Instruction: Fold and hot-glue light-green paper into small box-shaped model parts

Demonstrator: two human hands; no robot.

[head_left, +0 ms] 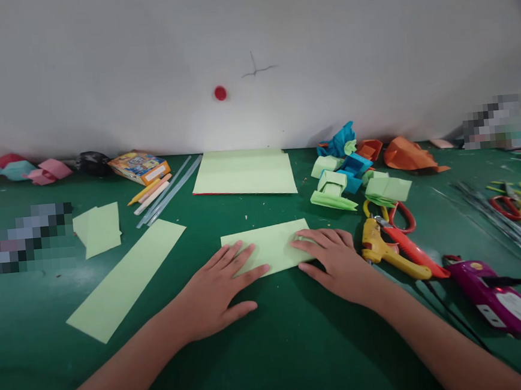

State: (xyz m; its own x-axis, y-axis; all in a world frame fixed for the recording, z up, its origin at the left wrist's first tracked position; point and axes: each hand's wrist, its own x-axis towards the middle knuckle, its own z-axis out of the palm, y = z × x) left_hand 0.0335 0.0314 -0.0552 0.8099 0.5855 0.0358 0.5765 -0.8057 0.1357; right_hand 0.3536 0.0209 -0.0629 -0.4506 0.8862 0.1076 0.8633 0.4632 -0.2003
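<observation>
A pale green paper strip (271,248) lies on the green table in front of me, slightly slanted. My left hand (216,291) rests flat over its left end, fingers spread and thumb out on the table. On the right end, my right hand (333,261) presses down with its fingertips; the index finger and thumb are apart, while the outer fingers are bent. Parts of the strip under both hands are hidden. To the left is a longer pale green strip (129,280). Behind, against the wall, lies a stack of green paper sheets (244,172).
On the right are folded paper pieces (332,183), a yellow glue gun (391,254), red-handled scissors (415,243) and a purple power strip (498,296) with cables. Left stand a crayon box (140,167), crayons (149,190), glue sticks (170,193) and small green paper pieces (102,228).
</observation>
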